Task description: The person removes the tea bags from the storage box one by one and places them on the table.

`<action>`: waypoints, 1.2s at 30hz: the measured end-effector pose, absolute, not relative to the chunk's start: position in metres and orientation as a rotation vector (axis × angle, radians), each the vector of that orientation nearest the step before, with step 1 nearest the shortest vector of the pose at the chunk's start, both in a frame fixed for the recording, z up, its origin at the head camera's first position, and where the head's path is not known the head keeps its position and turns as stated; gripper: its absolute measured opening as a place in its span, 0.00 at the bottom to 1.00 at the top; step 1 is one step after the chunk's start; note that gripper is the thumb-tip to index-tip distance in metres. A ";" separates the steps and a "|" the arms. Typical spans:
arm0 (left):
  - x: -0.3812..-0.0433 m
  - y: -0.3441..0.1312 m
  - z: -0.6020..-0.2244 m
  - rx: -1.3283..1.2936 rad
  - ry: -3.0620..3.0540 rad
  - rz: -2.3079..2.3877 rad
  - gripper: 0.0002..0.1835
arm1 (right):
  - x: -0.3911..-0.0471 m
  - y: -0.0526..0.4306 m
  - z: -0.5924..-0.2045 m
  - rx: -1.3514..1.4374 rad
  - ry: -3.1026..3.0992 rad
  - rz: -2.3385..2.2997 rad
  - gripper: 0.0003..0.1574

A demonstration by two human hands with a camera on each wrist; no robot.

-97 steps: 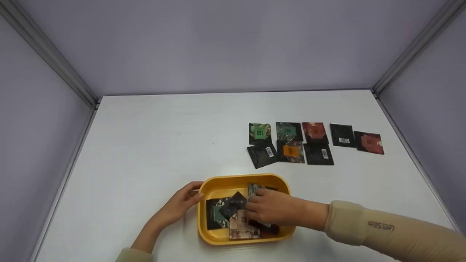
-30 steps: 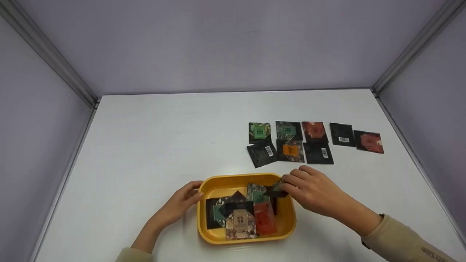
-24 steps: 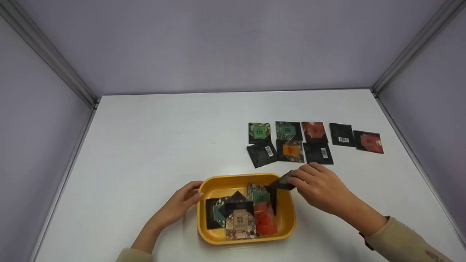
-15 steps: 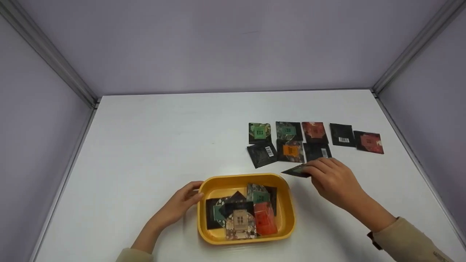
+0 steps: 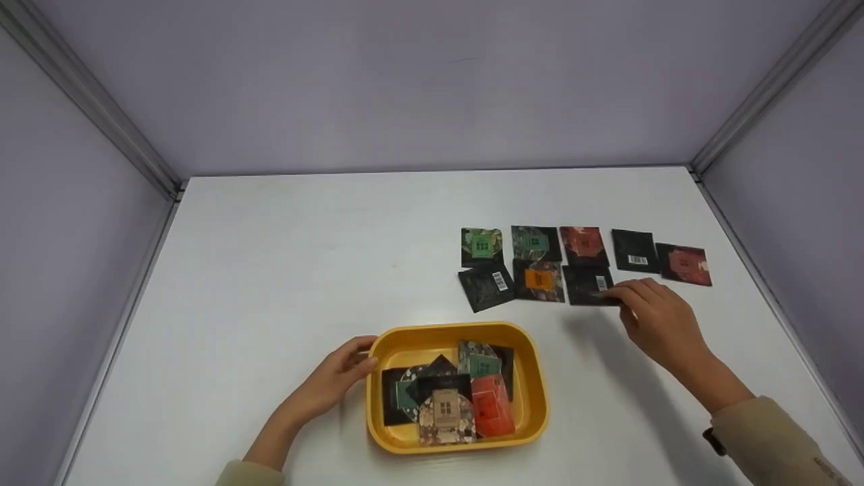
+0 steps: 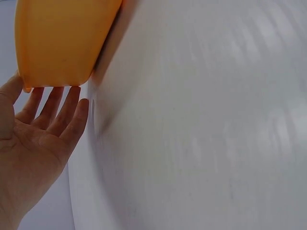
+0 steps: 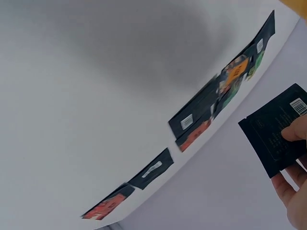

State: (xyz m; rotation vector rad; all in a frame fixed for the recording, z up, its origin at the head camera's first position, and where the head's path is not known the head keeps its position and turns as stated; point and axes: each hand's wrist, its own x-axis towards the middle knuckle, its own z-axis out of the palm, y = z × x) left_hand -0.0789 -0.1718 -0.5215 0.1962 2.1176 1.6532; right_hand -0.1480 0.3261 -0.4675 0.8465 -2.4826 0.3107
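We see that the right hand has left the yellow tray, carrying a dark sachet past its rim to above the tabletop, near the black barcoded packet. In the tray, we now see the red packet uncovered, and the beige-labelled packet has shifted slightly left.

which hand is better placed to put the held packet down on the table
Right, I'd judge: the right hand pinches the packet near the laid-out packets, while the left hand is farther off, touching the tray.
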 end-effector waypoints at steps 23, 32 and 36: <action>-0.079 -0.173 -0.521 0.206 2.127 1.632 0.26 | -0.188 0.395 -0.505 0.670 -2.525 0.199 0.16; -0.080 -0.172 -0.521 0.197 2.131 1.627 0.25 | -0.190 0.401 -0.510 0.622 -2.635 0.195 0.16; -0.079 -0.172 -0.521 0.192 2.138 1.623 0.26 | -0.189 0.402 -0.512 0.635 -2.688 0.194 0.17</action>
